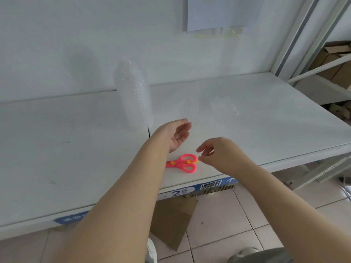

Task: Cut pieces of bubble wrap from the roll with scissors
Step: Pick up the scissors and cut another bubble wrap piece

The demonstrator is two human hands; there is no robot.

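A roll of clear bubble wrap [133,95] stands upright on the white shelf top [76,149], near the back wall. A faint, see-through sheet of bubble wrap [212,105] spreads from it to the right over the surface. Small pink scissors [183,163] with yellow rivets lie closed near the front edge. My left hand [174,134] hovers just right of the roll's base, palm turned sideways, fingers relaxed and holding nothing. My right hand [218,154] hangs just right of the scissors' handles, fingers loosely curled, with a gap between thumb and forefinger.
The shelf's front edge carries a blue label strip [209,186] with a barcode. A metal rack upright [303,35] and cardboard boxes [334,67] stand at the right. Flat cardboard [171,221] lies on the tiled floor below.
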